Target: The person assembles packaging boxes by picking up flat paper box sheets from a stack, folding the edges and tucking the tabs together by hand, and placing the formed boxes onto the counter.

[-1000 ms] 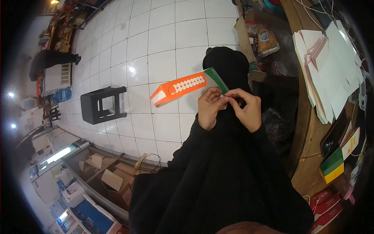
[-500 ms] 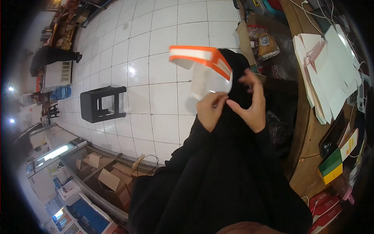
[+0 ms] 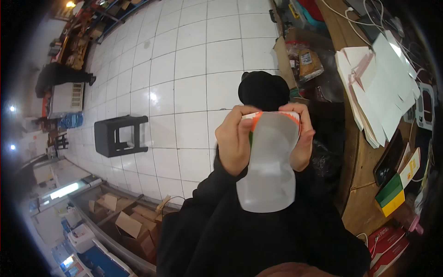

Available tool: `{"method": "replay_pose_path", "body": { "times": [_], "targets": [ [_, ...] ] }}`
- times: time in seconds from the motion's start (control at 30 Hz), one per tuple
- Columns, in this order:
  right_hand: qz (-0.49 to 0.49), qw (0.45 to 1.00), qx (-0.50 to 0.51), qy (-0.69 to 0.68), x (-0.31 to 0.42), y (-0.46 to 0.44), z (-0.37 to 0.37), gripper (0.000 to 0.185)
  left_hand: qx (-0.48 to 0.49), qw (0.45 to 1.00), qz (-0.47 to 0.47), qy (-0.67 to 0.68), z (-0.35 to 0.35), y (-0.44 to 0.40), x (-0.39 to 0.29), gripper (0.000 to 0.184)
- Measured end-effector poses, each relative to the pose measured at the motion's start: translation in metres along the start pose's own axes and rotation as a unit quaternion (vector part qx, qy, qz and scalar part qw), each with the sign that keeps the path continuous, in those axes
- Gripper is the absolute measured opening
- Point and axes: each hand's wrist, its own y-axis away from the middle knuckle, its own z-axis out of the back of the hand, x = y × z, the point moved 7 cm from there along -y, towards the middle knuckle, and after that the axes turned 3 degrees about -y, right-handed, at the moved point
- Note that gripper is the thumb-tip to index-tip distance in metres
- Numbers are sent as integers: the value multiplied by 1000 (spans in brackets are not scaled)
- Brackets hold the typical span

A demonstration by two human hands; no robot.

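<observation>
A curved whitish strip of card or paper (image 3: 272,161), with orange and some green print at its top edge, hangs in front of my black clothing. At its upper left edge my left hand (image 3: 234,141) grips it with thumb and fingers. My right hand (image 3: 302,138) closes round the upper right edge. The strip is pinched in at the middle and widens towards its rounded lower end. Its printed side mostly faces away from me, so I cannot read it.
A black plastic stool (image 3: 121,136) lies on its side on the white tiled floor (image 3: 194,60). To the right, pale paper pieces (image 3: 378,87) are stacked on a wooden table (image 3: 357,171), near a dark phone (image 3: 391,159). Cardboard pieces (image 3: 129,224) fill a lower-left case. A person (image 3: 62,78) bends far left.
The strip has swung from ahead of my hands to hang down towards me, its plain side now facing me. My right hand, free before, has taken hold of it.
</observation>
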Motion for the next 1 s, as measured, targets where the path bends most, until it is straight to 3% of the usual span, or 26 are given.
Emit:
{"method": "replay_pose_path", "body": {
  "times": [0.03, 0.07, 0.13, 0.2, 0.23, 0.27, 0.3, 0.33, 0.37, 0.4, 0.43, 0.47, 0.5, 0.57, 0.63, 0.7, 0.73, 0.77, 0.8, 0.83, 0.87, 0.9, 0.93, 0.97, 1.0],
  "targets": [
    [1, 998, -35, -60, 1, 5, 6, 28, -37, 993, -45, -100, -6, 2, -2, 23],
    [-32, 995, -42, 85, 4, 8, 11, 32, -33, 994, -29, -103, -12, 2, 3, 27],
    [61, 944, -85, 314, 21, 2, 8, 31, -26, 994, -21, -103, -17, -1, 13, 31],
    [41, 956, -137, 255, 24, -1, -6, 21, -159, 961, -132, -184, -1, -3, 4, 19],
    [14, 967, -112, 228, 22, 0, -6, 15, -260, 931, -190, -170, 12, -4, -5, 23],
    [-14, 975, -87, 202, 20, 0, -5, 10, -309, 939, -120, -92, 28, -2, 6, 30],
    [-55, 976, 9, 210, 15, 4, -8, 11, -287, 946, -114, -102, 34, -3, 2, 34],
    [-15, 976, -9, 218, 27, 4, -4, 12, -202, 977, -65, 20, 30, -4, 5, 32],
    [27, 973, -23, 228, 37, 1, -3, 13, -109, 992, -32, 58, 16, -9, -6, 37],
    [37, 965, -47, 254, 44, 0, 1, 13, -23, 997, -27, 73, 4, -6, -3, 50],
    [24, 977, -109, 181, 48, 2, 11, 14, 67, 997, -19, 28, -2, -1, 3, 60],
    [15, 980, -168, 104, 50, 4, 19, 14, 89, 994, -30, 46, 1, 6, 11, 60],
    [24, 975, -187, 120, 54, 5, 20, 14, 110, 991, 12, 72, 3, 15, 32, 60],
    [-27, 990, -131, 52, 47, 4, 10, 11, 143, 978, 109, 107, 6, 34, 69, 61],
    [-40, 992, -92, 79, 47, 2, 9, 17, 117, 981, 109, 109, 19, 40, 63, 55],
    [-191, 980, 8, 53, 22, 5, 1, 25, 79, 985, 111, 103, 28, 36, 47, 50],
    [-332, 934, 121, 43, 6, 10, -2, 38, 29, 996, 41, 75, 33, 28, 27, 45],
    [-331, 935, 121, 42, 5, 13, -4, 38, -20, 998, -30, 48, 32, 19, 7, 40],
    [-293, 944, 132, -75, 10, 15, -13, 41, -192, 972, -89, 103, 29, 12, -12, 36],
    [-251, 939, 141, -190, 16, 16, -17, 50, -190, 972, -90, 104, 35, 14, -6, 36],
    [-249, 940, 139, -188, 13, 19, -13, 50, -142, 974, -47, 169, 44, 15, 18, 35],
    [-224, 925, 222, -214, 16, 25, -19, 60, -91, 968, -2, 234, 51, 13, 39, 35],
    [-197, 902, 304, -236, 20, 33, -22, 75, 7, 986, -131, 98, 46, 11, 33, 37],
    [-170, 870, 386, -256, 29, 42, -25, 93, 78, 958, -277, -9, 31, 10, 4, 40],
    [-242, 859, 349, -286, 28, 50, -18, 101, 82, 984, -136, 82, 12, 7, 14, 47]
  ]
}}
